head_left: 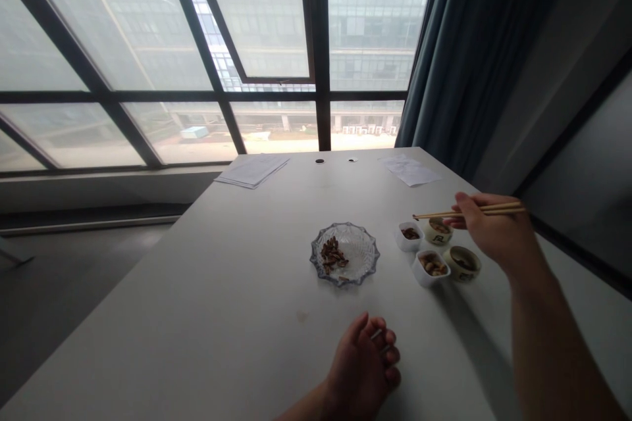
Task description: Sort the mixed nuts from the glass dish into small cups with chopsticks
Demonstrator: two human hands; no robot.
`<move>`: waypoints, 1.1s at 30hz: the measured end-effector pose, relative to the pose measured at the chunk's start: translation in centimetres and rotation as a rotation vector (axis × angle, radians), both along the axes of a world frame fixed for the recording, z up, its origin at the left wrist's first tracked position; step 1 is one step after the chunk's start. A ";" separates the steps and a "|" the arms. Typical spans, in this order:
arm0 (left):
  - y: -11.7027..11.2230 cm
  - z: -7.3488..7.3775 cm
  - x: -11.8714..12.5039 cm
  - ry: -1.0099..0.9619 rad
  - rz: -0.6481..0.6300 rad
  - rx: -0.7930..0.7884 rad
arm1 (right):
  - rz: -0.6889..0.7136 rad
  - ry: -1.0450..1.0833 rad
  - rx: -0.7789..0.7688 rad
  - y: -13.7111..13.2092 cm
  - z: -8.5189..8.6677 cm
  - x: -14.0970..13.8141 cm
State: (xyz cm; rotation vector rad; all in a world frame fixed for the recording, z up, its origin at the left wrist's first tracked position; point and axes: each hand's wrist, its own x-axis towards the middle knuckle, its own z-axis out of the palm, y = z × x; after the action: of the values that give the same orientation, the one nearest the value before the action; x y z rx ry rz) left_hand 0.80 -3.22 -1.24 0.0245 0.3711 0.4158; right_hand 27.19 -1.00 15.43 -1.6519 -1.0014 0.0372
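Observation:
My right hand [478, 220] is closed around a pair of wooden chopsticks [498, 209], whose tips point left. A small dark piece [415, 216] shows at the tips, just above a white cup [409, 245] with dark brown pieces inside. Beside that stand a round cream cup [439, 237] with a dark character on it, a white cup [427, 280] of tan-brown pieces, and another round cream cup [464, 272] with dark contents. My left hand [365, 365] rests on the table, fingers loosely bent and holding nothing. Ahead of it lies a scalloped glass dish [363, 250] with a pile of brown pieces [333, 254].
The white table [222, 302] reaches toward the windows. Papers lie at its far left [254, 171] and other papers [412, 170] at its far right. Two round holes sit near the far edge. A dark blue curtain [459, 46] hangs at the right.

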 end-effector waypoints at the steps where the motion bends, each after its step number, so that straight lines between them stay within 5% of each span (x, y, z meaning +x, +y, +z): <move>1: 0.0 0.0 0.0 0.001 -0.001 -0.002 | 0.001 -0.008 -0.020 0.1 -0.2 0.2; 12: -0.1 0.1 0.0 0.005 0.000 -0.008 | 0.076 -0.062 -0.114 0.6 -0.3 -2.2; 18: 0.0 0.0 0.0 0.014 0.001 -0.001 | 0.391 0.122 -0.185 1.1 -0.3 -6.1; 24: 0.0 -0.1 0.1 0.009 -0.002 0.003 | 0.625 0.079 -0.288 2.2 -2.2 -10.4; 33: 0.0 0.1 0.1 0.007 -0.008 0.000 | 0.657 0.103 -0.270 3.7 -5.4 -11.6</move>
State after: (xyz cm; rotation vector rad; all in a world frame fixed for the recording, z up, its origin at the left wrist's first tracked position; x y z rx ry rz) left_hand 0.93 -3.18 -1.12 0.0277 0.3774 0.4077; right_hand 15.60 2.72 10.00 -1.4693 -1.4663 0.7141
